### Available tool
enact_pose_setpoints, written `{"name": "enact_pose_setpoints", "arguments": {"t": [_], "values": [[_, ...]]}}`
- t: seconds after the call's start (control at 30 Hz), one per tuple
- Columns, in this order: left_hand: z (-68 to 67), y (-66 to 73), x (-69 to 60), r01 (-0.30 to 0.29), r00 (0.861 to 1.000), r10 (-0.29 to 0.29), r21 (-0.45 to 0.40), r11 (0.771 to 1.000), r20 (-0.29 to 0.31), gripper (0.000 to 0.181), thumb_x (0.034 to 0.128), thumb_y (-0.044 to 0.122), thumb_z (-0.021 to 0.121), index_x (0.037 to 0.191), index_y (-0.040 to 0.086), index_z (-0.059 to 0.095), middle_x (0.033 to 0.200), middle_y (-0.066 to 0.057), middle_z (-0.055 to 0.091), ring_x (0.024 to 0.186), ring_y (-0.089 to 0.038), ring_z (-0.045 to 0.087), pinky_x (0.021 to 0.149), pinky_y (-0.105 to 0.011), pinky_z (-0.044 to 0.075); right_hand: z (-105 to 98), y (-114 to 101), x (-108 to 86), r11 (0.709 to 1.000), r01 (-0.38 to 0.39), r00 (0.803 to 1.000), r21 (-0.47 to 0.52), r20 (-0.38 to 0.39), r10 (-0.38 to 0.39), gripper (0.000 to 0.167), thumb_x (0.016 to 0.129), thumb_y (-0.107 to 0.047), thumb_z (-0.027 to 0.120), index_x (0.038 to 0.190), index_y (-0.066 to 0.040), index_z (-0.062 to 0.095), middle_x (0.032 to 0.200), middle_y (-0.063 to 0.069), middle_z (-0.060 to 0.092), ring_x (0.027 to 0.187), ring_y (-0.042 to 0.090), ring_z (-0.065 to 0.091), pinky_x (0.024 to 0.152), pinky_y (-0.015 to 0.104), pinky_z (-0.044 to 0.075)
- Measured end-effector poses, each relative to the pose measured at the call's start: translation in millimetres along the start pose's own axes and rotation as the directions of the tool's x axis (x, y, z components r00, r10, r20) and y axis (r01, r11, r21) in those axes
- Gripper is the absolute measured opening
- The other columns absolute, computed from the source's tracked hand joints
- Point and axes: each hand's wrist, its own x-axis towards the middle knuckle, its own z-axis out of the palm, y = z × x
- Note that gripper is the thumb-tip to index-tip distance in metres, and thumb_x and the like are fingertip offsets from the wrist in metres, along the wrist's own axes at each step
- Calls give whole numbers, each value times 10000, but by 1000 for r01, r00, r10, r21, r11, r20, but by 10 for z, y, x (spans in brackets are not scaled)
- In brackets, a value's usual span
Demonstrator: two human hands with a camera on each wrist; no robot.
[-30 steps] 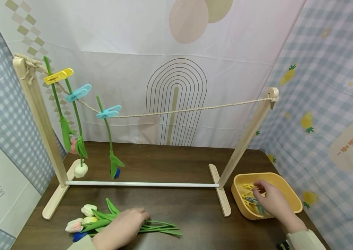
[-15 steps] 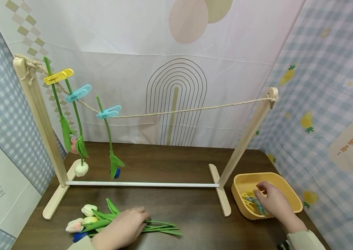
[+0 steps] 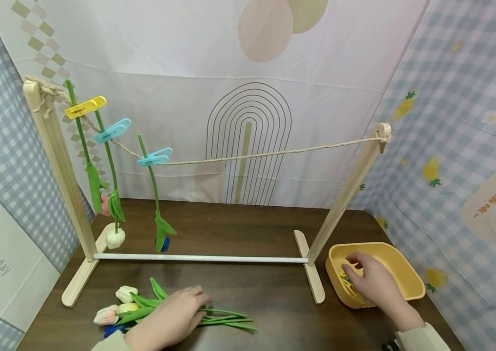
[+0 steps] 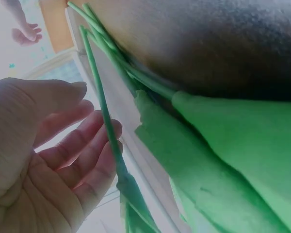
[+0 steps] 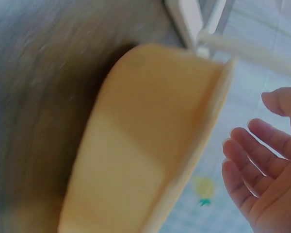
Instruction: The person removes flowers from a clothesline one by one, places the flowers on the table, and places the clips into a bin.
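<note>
My left hand [image 3: 172, 314] lies over a bunch of artificial tulips [image 3: 136, 312] on the table, its fingers loosely bent. In the left wrist view a green stem [image 4: 103, 99] touches the fingertips, while the thumb stands apart from it. Over the yellow basket [image 3: 399, 265] my right hand [image 3: 372, 280] is held with relaxed fingers. The right wrist view shows that hand [image 5: 269, 165] with nothing in it, beside the basket's outer wall [image 5: 131, 141]. Yellow clothespins [image 3: 348, 283] lie inside the basket, partly hidden by the hand.
A wooden stand has a left post [image 3: 61, 170], a right post [image 3: 349, 195] and a white crossbar [image 3: 204, 258]. On its rope [image 3: 248, 156], a yellow clothespin [image 3: 82, 108] and two blue clothespins [image 3: 113, 130] hold three tulips upside down. Printed curtains surround the table [image 3: 248, 229].
My right hand has shifted slightly left over the basket. A yellow clothespin at its fingertips a second ago is no longer there. The left hand has hardly moved.
</note>
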Motion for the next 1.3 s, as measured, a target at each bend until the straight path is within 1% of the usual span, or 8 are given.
{"name": "enact_pose_setpoints", "arguments": {"t": [0.3, 0.5, 0.73, 0.9, 0.97, 1.1, 1.2, 1.3], "values": [[-142, 41, -82, 13, 991, -8, 35, 999, -136, 281, 889, 199, 704, 1146, 89, 675, 1017, 17, 614, 911, -127, 604, 745, -361, 531, 46, -476, 22, 983, 183, 983, 0, -34, -183, 270, 879, -340, 722, 1040, -126, 683, 992, -2, 669, 858, 192, 640, 723, 405, 526], [-231, 69, -96, 20, 950, 2, 68, 998, -311, 468, 870, 234, 732, 1304, 134, 589, 1111, 38, 608, 971, -121, 605, 805, -354, 529, 19, -855, 98, 933, 360, 929, -6, -85, -359, 263, 857, -348, 744, 1046, -178, 679, 909, -113, 619, 767, 26, 546, 668, 290, 497], [-427, 44, -88, -52, 833, 91, 86, 995, -546, 575, 817, 201, 770, 1347, 142, 553, 1158, 14, 602, 1027, -162, 601, 834, -383, 523, -85, -1346, 305, 870, 492, 865, 6, -111, -489, 320, 861, -364, 734, 1104, -166, 667, 1022, -82, 644, 900, 80, 600, 757, 325, 523], [-667, 16, -71, -73, 741, 88, 50, 996, -666, 534, 885, 283, 693, 1356, 84, 538, 1235, -54, 570, 1113, -221, 555, 969, -323, 440, -184, -1685, 530, 785, 620, 775, 15, -173, -608, 315, 883, -359, 704, 1111, -147, 658, 1046, -60, 655, 984, 142, 614, 840, 360, 507], [-772, 5, -60, -82, 692, 84, 38, 996, -717, 529, 919, 333, 641, 1358, 59, 529, 1258, -90, 553, 1142, -252, 531, 1026, -272, 377, -238, -1837, 609, 750, 661, 736, 12, -205, -645, 318, 886, -361, 698, 1114, -144, 656, 1038, -58, 653, 978, 140, 607, 845, 351, 498], [-973, -2, -43, -81, 610, 50, 0, 997, -791, 557, 938, 364, 602, 1371, 30, 497, 1288, -143, 517, 1176, -294, 488, 1045, -223, 323, -367, -2167, 732, 666, 746, 638, 1, -288, -714, 314, 881, -335, 702, 1108, -121, 661, 1029, -30, 659, 968, 157, 609, 857, 352, 487], [-1095, -10, -33, -69, 578, 11, -35, 997, -816, 590, 906, 284, 658, 1391, 15, 456, 1316, -174, 474, 1198, -312, 450, 1009, -258, 342, -460, -2411, 804, 603, 797, 563, -19, -337, -755, 298, 882, -314, 697, 1090, -104, 665, 1009, -13, 662, 949, 166, 613, 858, 351, 483], [-1190, -16, -9, -50, 555, -29, -68, 996, -832, 658, 842, 157, 729, 1406, 16, 422, 1334, -182, 435, 1170, -313, 434, 951, -313, 357, -528, -2634, 865, 564, 825, 517, -33, -360, -777, 297, 894, -315, 683, 1093, -95, 662, 1000, -14, 658, 940, 157, 604, 866, 341, 473]]}}
